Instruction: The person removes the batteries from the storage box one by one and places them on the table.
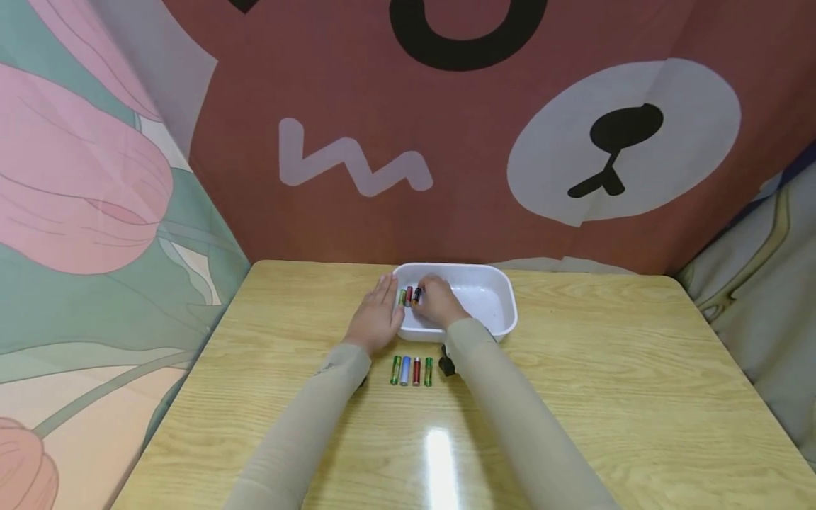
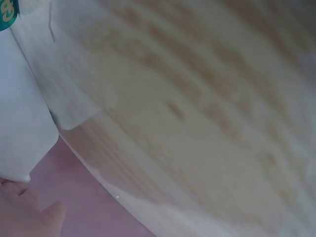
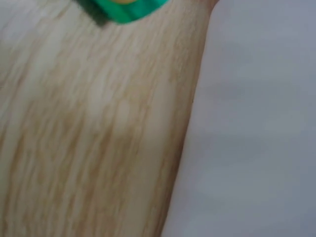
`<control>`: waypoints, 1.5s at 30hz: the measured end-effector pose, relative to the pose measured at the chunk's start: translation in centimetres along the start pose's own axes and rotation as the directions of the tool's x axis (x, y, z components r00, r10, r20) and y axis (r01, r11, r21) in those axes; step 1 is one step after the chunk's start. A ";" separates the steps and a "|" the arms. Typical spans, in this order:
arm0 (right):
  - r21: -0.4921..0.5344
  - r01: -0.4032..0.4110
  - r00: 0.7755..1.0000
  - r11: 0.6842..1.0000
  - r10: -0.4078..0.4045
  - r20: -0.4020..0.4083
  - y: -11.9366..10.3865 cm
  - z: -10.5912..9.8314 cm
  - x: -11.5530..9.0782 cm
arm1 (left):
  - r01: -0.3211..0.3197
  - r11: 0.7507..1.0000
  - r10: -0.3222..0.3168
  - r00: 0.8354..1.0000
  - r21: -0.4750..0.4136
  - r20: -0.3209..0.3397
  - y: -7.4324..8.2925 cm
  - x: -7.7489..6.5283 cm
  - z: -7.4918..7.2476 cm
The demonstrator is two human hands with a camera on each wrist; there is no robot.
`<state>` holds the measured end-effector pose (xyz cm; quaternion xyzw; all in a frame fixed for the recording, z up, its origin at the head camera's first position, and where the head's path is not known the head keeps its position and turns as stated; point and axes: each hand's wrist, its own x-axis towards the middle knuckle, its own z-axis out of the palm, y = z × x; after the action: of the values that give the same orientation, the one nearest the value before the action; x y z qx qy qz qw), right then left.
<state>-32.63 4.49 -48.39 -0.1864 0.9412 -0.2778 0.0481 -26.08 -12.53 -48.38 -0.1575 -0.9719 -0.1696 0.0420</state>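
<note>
A white plastic tray (image 1: 503,327) stands near the table's back edge. My left hand (image 1: 375,317) rests against its left rim, fingers straight. Inside the tray's left end, my right hand (image 1: 438,301) pinches a black-and-orange battery (image 1: 417,295). Beside that battery, in the tray, are a red battery (image 1: 409,296) and a green battery (image 1: 402,297). The left wrist view shows part of a hand (image 2: 24,212) at the tray's corner (image 2: 29,113). In the right wrist view the tray's outer wall (image 3: 256,123) fills the right side; that hand is mostly out of frame.
In front of the tray several batteries lie side by side on the wooden table (image 1: 586,382): a green battery (image 1: 396,370), a blue battery (image 1: 405,370), a red battery (image 1: 416,371) and another green battery (image 1: 428,371). A printed cloth (image 1: 472,219) hangs behind the table.
</note>
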 end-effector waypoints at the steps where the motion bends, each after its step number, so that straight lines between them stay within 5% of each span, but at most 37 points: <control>1: 0.011 0.006 1.000 1.000 -0.006 -0.007 0.0 0.0 0.0 | 0.000 1.000 0.000 1.000 0.001 -0.001 0.0 0.0 0.0; 18: 0.162 -0.048 0.997 0.986 0.058 -0.056 0.3 -0.4 -0.1 | 0.006 1.000 -0.006 1.000 0.015 0.005 -0.1 0.3 -0.2; 45: 0.085 -0.047 0.999 0.995 0.045 0.024 -0.2 -1.7 -1.6 | 0.010 1.000 -0.010 1.000 0.013 0.014 0.0 0.1 -0.1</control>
<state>-31.45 5.75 -46.88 -0.1656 0.9319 -0.3144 0.0728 -26.15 -12.49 -48.28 -0.1536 -0.9741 -0.1623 0.0356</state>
